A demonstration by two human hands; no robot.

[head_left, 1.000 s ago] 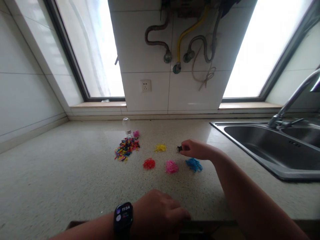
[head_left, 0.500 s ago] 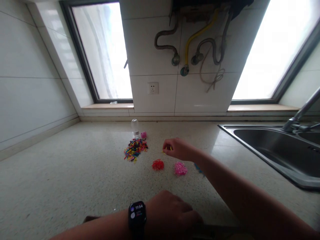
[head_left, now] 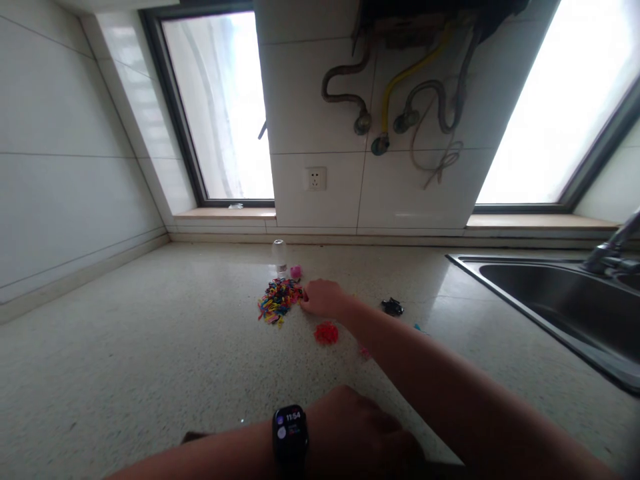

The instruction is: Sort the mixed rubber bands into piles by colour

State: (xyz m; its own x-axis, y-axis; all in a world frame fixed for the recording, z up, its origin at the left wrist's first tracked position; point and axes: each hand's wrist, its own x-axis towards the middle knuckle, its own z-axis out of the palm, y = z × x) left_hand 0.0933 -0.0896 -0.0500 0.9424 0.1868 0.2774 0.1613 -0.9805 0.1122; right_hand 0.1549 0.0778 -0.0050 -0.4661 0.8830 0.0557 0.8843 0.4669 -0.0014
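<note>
My right hand (head_left: 324, 299) reaches to the right edge of a mixed pile of small coloured rubber bands (head_left: 278, 298) on the counter. Its fingers are bent together at the bands; what lies between them is too small to make out. Nearer to me are a red pile (head_left: 327, 333) and a pink pile (head_left: 365, 351), the latter partly hidden by my right forearm. Black bands (head_left: 393, 307) and a bit of blue (head_left: 419, 328) lie beyond that arm. My left hand (head_left: 363, 430), wearing a black watch (head_left: 291, 430), rests low in front, its fingers turned down in shadow.
A clear plastic bottle (head_left: 279, 257) stands upside down behind the mixed pile, beside a small pink piece (head_left: 296, 271). To the right a steel sink (head_left: 525, 293) is set into the speckled counter (head_left: 150, 360). Pipes and a socket (head_left: 315, 179) are on the tiled wall.
My right hand has moved left, from above the counter behind the red pile to the mixed pile. Yellow bands showed at its fingers before. The black bands have come into view.
</note>
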